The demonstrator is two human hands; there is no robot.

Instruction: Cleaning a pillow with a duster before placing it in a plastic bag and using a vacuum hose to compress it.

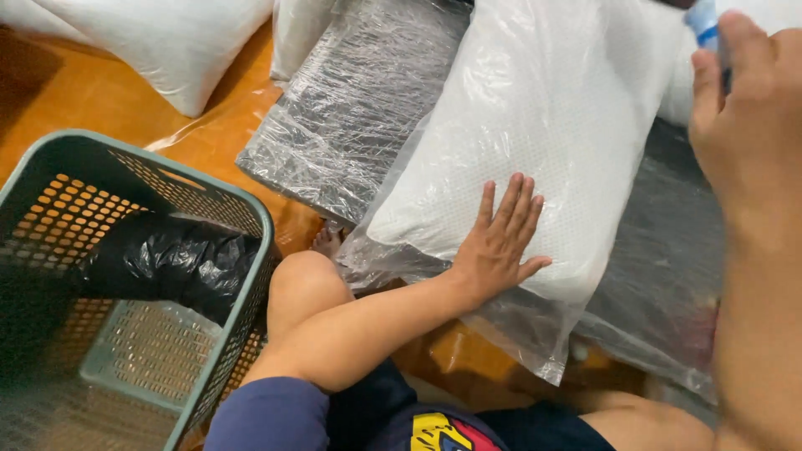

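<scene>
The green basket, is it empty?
No, the green basket holds a crumpled black plastic bag inside it.

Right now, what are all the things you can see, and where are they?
Bagged pillow: one, white in clear plastic, centre, under the left hand.
Wrapped dark pad: one, grey-black, beneath the pillow.
Other pillows: at least two, white, top left.
Basket: one, green, lower left.
Black bag: one, inside the basket.
Floor: orange-brown.
Left hand: flat on the pillow.
Right hand: top right, holding something blue, blurred.
</scene>
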